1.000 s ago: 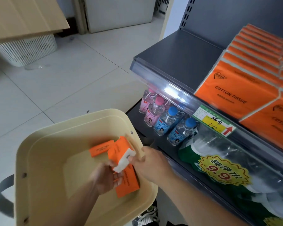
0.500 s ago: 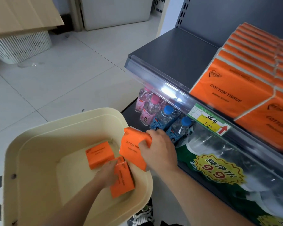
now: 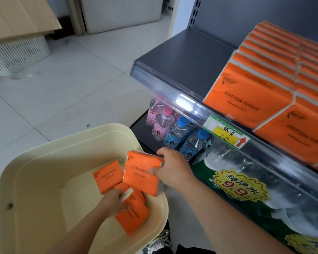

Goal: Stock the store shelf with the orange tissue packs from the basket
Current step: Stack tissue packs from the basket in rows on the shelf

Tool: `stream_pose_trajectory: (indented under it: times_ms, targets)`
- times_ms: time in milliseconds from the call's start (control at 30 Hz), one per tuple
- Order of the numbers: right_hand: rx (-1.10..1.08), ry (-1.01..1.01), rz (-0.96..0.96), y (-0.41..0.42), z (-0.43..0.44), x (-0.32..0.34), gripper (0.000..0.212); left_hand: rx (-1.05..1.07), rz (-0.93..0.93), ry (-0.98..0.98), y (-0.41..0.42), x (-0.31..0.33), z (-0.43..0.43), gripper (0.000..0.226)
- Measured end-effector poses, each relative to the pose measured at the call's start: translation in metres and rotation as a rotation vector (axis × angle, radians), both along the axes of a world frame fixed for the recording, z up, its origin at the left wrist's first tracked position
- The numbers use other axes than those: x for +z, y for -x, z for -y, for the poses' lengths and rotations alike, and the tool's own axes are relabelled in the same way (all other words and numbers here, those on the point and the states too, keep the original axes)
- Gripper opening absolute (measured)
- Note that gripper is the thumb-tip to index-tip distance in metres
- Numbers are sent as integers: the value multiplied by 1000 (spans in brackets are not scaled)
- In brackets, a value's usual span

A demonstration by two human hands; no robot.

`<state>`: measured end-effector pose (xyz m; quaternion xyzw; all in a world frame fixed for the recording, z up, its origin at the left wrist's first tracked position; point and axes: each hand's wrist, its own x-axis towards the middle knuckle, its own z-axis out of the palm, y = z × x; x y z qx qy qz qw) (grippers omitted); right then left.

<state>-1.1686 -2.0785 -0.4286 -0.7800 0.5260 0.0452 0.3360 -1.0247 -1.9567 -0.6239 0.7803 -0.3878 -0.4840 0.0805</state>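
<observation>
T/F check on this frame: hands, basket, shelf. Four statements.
1. The right hand grips a tissue pack over the basket. True.
2. The left hand is outside the basket. False: it is inside, on the loose packs.
3. The upper shelf holds no tissue packs. False: stacked packs fill its right part.
4. Bottles with pink and blue caps sit below the upper shelf. True.

Right hand (image 3: 173, 168) has raised one tissue pack (image 3: 140, 173) from the basket (image 3: 44, 162) floor to rim height, printed face now showing. Left hand (image 3: 116, 201) has let go of it and moved down to grip a lower pack (image 3: 134, 215).
</observation>
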Motion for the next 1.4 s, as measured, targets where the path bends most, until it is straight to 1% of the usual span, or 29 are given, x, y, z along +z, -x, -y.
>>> stream_pose_trajectory:
  times_ms: [33,67,133,167,200,300,367,433,500,567,700,900,1000,1067,1200,1300,1400]
  targets:
    - [-14,-13,4,1,0,2,53,38,-24,36,-3,8,-4,35]
    - [-27,-20,7,2,0,4,52,86,-67,77,-6,16,-8,41]
    - [-52,-15,29,6,-1,11,49,158,-173,149,-11,38,-17,65]
    - [-67,-12,49,9,-2,15,46,190,-213,185,-13,49,-21,72]
    - [-81,-7,71,12,-3,19,44,231,-236,226,-15,59,-24,74]
    - [-135,16,157,21,-7,38,41,370,-272,364,-18,93,-30,66]
    - [-164,47,218,28,-9,53,41,424,-293,412,-18,115,-31,69]
    - [-184,75,284,39,-12,68,38,434,-277,470,-16,141,-31,59]
    - [-210,101,356,56,-16,82,36,414,-243,525,-13,163,-29,52]
    - [-240,132,422,77,-21,97,36,380,-226,563,-9,182,-27,51]
    - [-322,162,514,124,-30,123,40,294,-247,617,14,220,-18,55]
    - [-381,286,573,199,-41,158,36,171,-252,727,70,272,-4,59]
    - [-416,343,593,237,-45,171,35,111,-292,757,102,290,3,52]
    - [-436,358,608,262,-49,179,33,85,-312,767,118,298,7,48]
    - [-450,352,603,315,-58,193,34,49,-322,804,148,313,15,51]
    - [-480,341,623,354,-62,201,30,73,-386,851,176,325,23,51]
    - [-539,375,657,390,-64,207,32,10,-448,865,202,337,32,56]
